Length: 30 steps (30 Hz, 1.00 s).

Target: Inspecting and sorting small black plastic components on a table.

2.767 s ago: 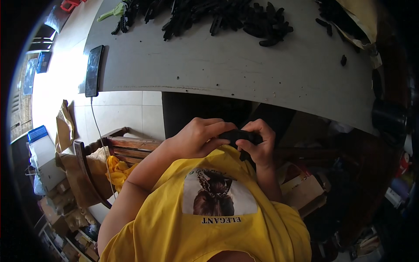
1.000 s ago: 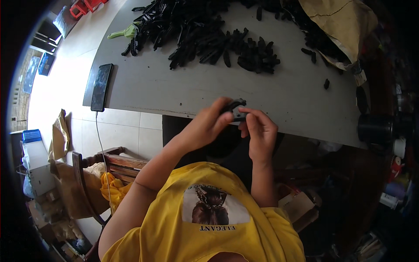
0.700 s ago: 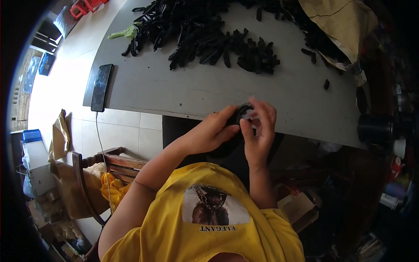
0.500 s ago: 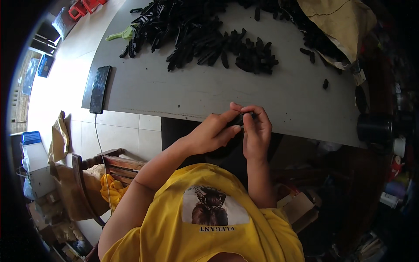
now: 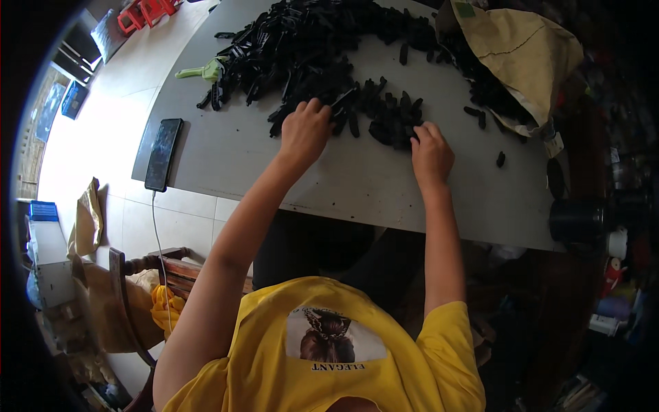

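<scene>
Small, elongated black plastic pieces lie heaped in a large pile (image 5: pixel 302 51) across the far side of the grey table. My left hand (image 5: pixel 307 134) reaches to the near edge of this pile, its fingers bent inward over the pieces and their tips hidden. Farther right, my right hand (image 5: pixel 432 154) has its thumb and fingers closed at the right end of a smaller cluster of curved black pieces (image 5: pixel 390 130). Its fingertips touch a piece there; whether that piece is lifted cannot be seen.
A pale green clip-like item (image 5: pixel 200 71) lies at the pile's left. Near the left table edge rests a phone (image 5: pixel 163 154) with a white cable. A tan sack (image 5: pixel 525 58) spills black pieces at the far right. A dark cylinder (image 5: pixel 578 220) stands by the right edge.
Both hands were together at the near table edge around a small dark piece. They have since parted and reached forward, the left to the main pile, the right to the smaller cluster.
</scene>
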{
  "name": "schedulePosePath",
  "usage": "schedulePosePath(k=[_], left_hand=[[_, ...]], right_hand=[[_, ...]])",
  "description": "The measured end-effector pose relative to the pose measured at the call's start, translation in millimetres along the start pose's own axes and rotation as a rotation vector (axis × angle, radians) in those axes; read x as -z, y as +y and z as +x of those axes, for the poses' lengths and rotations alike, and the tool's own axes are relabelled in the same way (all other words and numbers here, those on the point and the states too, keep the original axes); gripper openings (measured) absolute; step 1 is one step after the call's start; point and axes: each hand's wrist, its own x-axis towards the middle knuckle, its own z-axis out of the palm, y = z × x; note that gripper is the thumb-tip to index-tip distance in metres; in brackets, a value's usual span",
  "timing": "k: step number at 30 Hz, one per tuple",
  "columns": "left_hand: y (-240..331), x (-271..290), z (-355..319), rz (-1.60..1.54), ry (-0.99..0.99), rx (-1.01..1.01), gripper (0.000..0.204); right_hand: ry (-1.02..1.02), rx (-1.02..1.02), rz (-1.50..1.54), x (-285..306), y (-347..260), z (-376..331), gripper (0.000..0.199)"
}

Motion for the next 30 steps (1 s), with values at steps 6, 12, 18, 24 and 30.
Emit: schedulePosePath(k=[6, 12, 18, 24, 30], left_hand=[[-4.8, 9.3, -21.3, -0.187, -0.045, 0.141, 0.024], [21.4, 41.5, -40.4, -0.984, -0.174, 0.228, 0.024], [45.1, 66.3, -57.5, -1.498, -0.396, 0.234, 0.03], [48.1, 65.7, -68.6, -1.856, -0.459, 0.327, 0.027], [62.0, 68.7, -75.0, -1.48, -0.387, 0.33, 0.032]], right_hand=[[0.072, -0.04, 0.169, 26.1, -16.7, -20.6, 0.024], [-0.025, -0.414, 1.174, 53.1, -47.8, -56.1, 0.013], [-0.062, -0.557, 1.572, 59.7, -81.4, -73.6, 0.012], [0.0, -0.571, 1.6, 63.7, -84.8, -80.6, 0.011], [0.026, -0.44, 1.439, 65.4, -94.8, -85.8, 0.014]])
